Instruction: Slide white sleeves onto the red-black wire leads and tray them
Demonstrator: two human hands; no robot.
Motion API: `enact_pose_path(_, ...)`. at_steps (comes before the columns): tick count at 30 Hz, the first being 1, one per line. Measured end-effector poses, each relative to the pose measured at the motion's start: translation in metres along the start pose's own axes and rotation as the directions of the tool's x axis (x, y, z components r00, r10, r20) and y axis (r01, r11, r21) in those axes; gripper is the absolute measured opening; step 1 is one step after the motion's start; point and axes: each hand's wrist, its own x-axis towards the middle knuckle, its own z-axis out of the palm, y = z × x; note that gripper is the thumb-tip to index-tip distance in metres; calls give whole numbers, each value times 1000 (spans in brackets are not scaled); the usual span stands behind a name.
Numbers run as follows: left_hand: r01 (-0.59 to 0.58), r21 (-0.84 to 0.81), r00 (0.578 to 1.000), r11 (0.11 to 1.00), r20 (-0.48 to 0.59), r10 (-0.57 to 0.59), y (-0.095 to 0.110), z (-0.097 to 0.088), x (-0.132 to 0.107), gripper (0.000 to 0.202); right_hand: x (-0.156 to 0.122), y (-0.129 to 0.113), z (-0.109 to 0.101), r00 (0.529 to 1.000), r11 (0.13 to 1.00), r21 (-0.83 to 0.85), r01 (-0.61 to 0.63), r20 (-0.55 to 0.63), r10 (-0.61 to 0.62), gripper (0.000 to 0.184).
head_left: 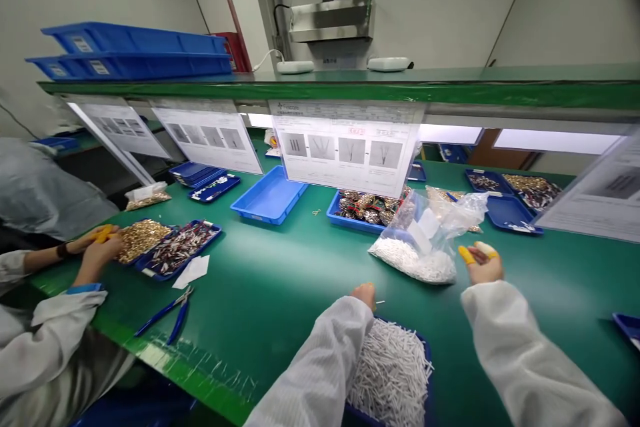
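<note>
Many short white tubes (390,373) lie in a blue tray (427,363), just below the left hand (364,295). This hand is pinched narrow; one small tube shows near it, but I cannot tell if it is held. The right hand (483,263), with yellow finger cots (467,255), is half closed, holding nothing I can see, beside a clear bag (440,227) of similar tubes. The printed sheet (347,147) is too small to read.

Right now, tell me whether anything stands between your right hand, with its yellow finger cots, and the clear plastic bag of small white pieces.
Nothing visible does: the right hand sits just right of the clear plastic bag, with only green bench top between them.
</note>
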Motion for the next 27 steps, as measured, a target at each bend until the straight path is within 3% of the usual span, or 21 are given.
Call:
enact_pose_path(2, -17, 50, 1000, 999, -20, 18, -9, -6, -1, 28, -27, 12, 16, 992, 992, -115, 43, 126, -28, 28)
enact_pose_path(4, -64, 88, 998, 994, -9, 65, -19, -10, -3, 28, -51, 23, 45, 941, 972, -201, 118, 335, -45, 23)
enact_pose_path(6, -124, 108, 992, 986, 29, 122, -29, -10, -11, 28, -66, 32, 79, 847, 944, -256, 208, 530, -42, 22)
enact_pose_path(9, -167, 123, 985, 978, 67, 160, -40, 2, -30, 25, -68, 39, 118, 688, 888, -322, 329, 726, 9, 23)
enact_pose_path(12, -137, 114, 990, 984, 42, 134, -46, 16, -49, 23, -60, 40, 139, 544, 833, -337, 438, 838, 53, 25)
enact_pose_path(15, -77, 79, 995, 994, -51, 82, -59, 20, -64, 23, -52, 41, 148, 446, 812, -305, 497, 893, 62, 25)
enact_pose_path(20, 92, 5, 952, 996, -294, -86, -104, 15, -92, 27, -61, 52, 140, 388, 858, -223, 464, 921, 30, 23)
enact_pose_path(23, 193, -23, 929, 981, -316, -190, -127, 29, -101, 25, -86, 58, 129, 355, 903, -139, 406, 935, -16, 21)
enact_pose_path(25, 226, -14, 923, 974, -316, -219, -134, 44, -102, 25, -98, 58, 123, 363, 927, -94, 362, 931, -47, 20)
enact_pose_path(27, 236, 13, 922, 972, -320, -220, -134, 55, -99, 26, -96, 53, 118, 420, 944, -73, 321, 905, -72, 20)
